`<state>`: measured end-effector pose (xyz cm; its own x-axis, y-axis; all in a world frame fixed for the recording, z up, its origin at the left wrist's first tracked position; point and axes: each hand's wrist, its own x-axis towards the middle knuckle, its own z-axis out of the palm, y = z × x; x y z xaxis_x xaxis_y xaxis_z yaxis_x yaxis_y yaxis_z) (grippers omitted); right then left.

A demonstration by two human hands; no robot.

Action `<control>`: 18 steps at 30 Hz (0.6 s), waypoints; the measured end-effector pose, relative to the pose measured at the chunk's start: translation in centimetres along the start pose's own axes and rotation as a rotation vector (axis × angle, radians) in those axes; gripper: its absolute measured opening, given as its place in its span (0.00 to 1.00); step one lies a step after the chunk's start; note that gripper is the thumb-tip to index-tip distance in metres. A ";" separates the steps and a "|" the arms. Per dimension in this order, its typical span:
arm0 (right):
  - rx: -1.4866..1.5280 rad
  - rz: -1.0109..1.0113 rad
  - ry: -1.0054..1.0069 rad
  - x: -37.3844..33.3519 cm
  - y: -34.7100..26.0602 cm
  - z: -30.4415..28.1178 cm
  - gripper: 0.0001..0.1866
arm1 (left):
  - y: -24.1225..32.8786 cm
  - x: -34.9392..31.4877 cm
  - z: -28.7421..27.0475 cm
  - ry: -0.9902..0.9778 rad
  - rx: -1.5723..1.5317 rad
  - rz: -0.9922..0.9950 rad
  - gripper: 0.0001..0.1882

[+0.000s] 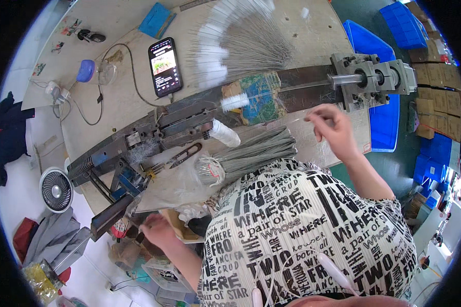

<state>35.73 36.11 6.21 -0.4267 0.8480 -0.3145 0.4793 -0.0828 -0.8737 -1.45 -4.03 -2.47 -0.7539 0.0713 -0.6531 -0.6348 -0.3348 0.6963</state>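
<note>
My right hand [334, 129] hovers over the bench's right part, its fingers loosely bent and apart, with nothing visible in them. Just left of it lies a tied bundle of grey metal wires [261, 149]. Beyond, a small white-bristled brush [234, 102] is on a wire that runs to the metal spindle [346, 79] of a bench machine. My left hand [159, 231] is low on the left, beside the end of a dark steel bar [110, 217]. Its fingers look slightly spread, and I see nothing held. A white roll [224, 134] sits on the machine near the brush.
Many white wire brushes [241, 43] lie fanned out at the back. A phone [165, 67] with a lit screen rests left of them. Thread snips [185, 155] lie near the bundle. Blue bins [383, 128] stand at the right, a small fan [56, 189] at the left.
</note>
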 end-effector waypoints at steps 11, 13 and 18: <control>0.411 -1.052 -0.593 2.3 -14.4 0.9 0.12 | -8.7 -13.9 25.3 -1.459 0.977 0.220 0.14; 0.016 -0.878 -0.272 1.5 -12.9 1.3 0.16 | -8.6 -12.8 23.4 -1.284 0.945 0.297 0.09; -0.257 -0.291 -0.484 4.7 -1.6 11.5 0.28 | -9.1 -12.7 22.3 -0.921 0.708 0.306 0.33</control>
<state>24.11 34.21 1.80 -0.8381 0.4783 -0.2623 0.4351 0.2961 -0.8503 10.11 19.09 6.18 -0.5443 0.8204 -0.1751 -0.1432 0.1148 0.9830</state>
